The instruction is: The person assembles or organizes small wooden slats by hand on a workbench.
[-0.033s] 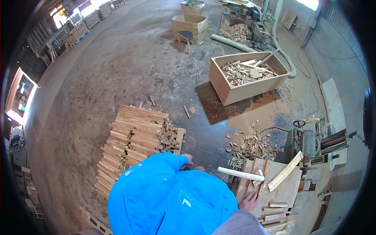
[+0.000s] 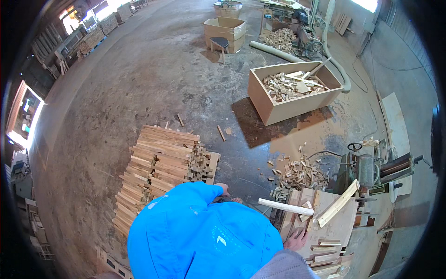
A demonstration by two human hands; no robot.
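My left hand point(image 2: 223, 188) shows just beyond the cuff of a blue sleeve point(image 2: 197, 189), beside the near right corner of a stack of wooden sticks point(image 2: 162, 156). Its fingers are mostly hidden. On the right, my right hand point(image 2: 296, 239) rests on a wooden worktable point(image 2: 337, 221), its fingers stretched toward a brown wood strip point(image 2: 315, 204). A pale rounded stick point(image 2: 285, 206) lies just ahead of that hand, one end overhanging the table edge. A longer pale board point(image 2: 339, 203) lies slantwise further right, and several short sticks point(image 2: 325, 255) are close by.
A heap of small wood offcuts point(image 2: 302, 176) lies beyond the table. A large wooden box point(image 2: 290, 109) full of offcuts stands on the floor farther off. Machinery with a handwheel point(image 2: 355, 147) stands at right. Two loose sticks point(image 2: 221, 133) lie past the stack; a stool point(image 2: 219, 43) is farther back.
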